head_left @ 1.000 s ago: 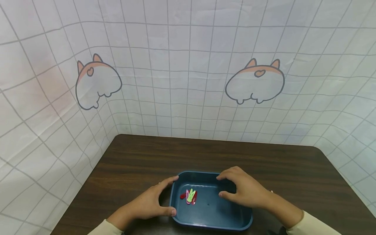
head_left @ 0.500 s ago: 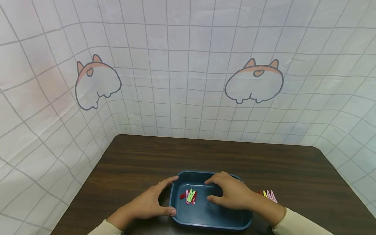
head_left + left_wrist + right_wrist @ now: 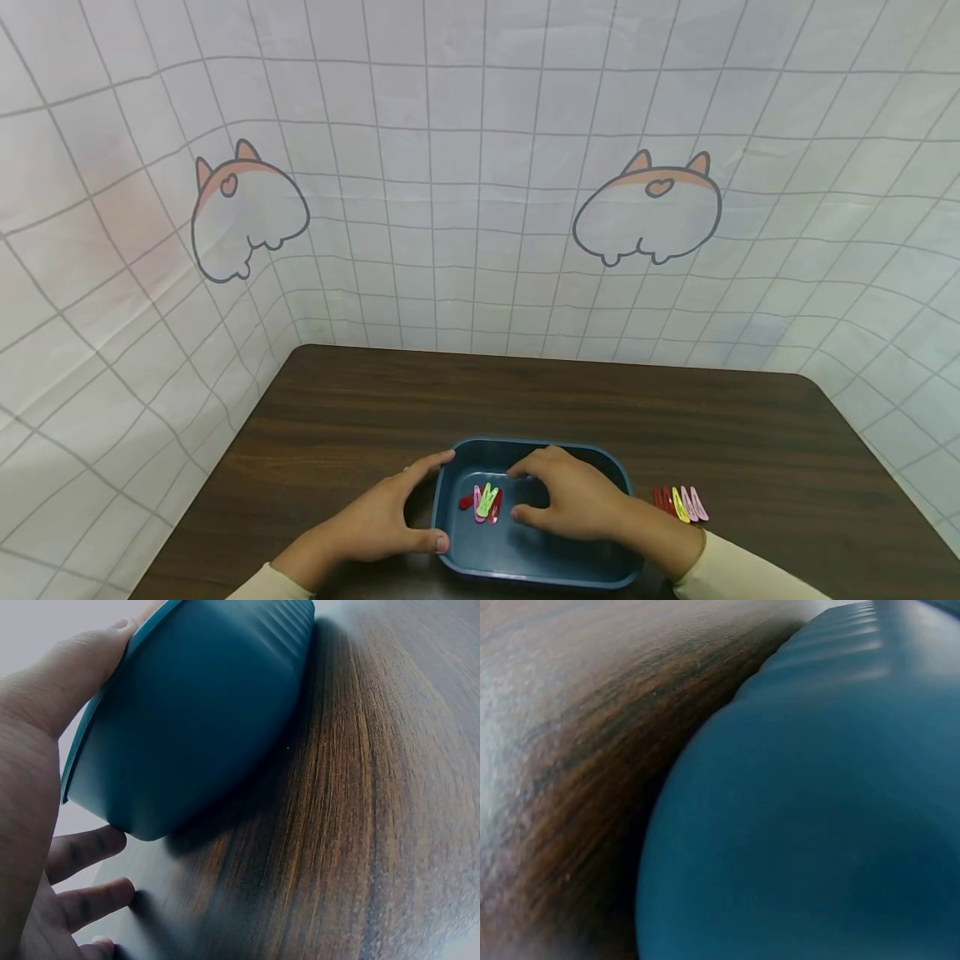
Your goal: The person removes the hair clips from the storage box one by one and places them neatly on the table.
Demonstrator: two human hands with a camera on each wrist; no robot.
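Observation:
A blue rectangular tray (image 3: 540,575) stands near the table's front edge. Inside its left half lies a small pile of hair clips (image 3: 487,502): red, pink and lime green. My left hand (image 3: 375,517) spans the tray's left end, thumb and index finger touching the rim. In the left wrist view, the thumb (image 3: 82,667) rests at the rim while other fingers (image 3: 90,851) spread beside the outer wall. Over the middle of the tray is my right hand (image 3: 573,500), its thumb and index finger apart, just right of the clips. The right wrist view shows mostly the tray's outer wall (image 3: 802,817).
Right of the tray, a row of hair clips (image 3: 681,504) in red, yellow and pink lies side by side, close to my right sleeve (image 3: 738,571). The dark wooden table (image 3: 525,392) extends behind the tray to a white gridded cloth (image 3: 465,208).
My right hand has moved left across the tray toward the clip pile. Its arm has uncovered the row of clips on the right. The left hand and tray stay in place.

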